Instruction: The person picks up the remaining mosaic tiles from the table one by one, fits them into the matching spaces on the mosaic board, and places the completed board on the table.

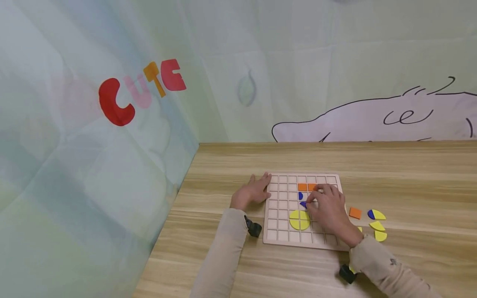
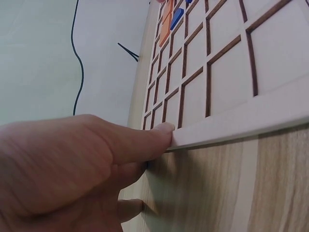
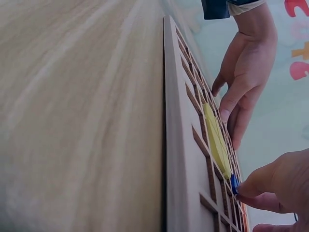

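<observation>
A pale wooden grid board [image 1: 273, 213] lies on the table. My left hand [image 1: 254, 192] rests at its left edge, and in the left wrist view the thumb [image 2: 145, 142] lies straight along the rim. Over the middle of the board, my right hand [image 1: 329, 209] pinches a small blue piece [image 3: 234, 184] between thumb and fingertip, low over the grid. Another blue piece with a curved side [image 1: 300, 195] sits in a cell just beyond. Above that are orange squares [image 1: 302, 187], partly covered by the right fingers. Yellow quarter-circles [image 1: 295, 224] form a full circle nearer me.
To the right of the board lie a loose orange square [image 1: 355, 212], a blue-and-yellow piece [image 1: 378, 215] and yellow pieces [image 1: 380, 236]. One more yellow piece is partly hidden by the right wrist. A printed cloth backdrop [image 1: 231, 82] stands along the table's back and left.
</observation>
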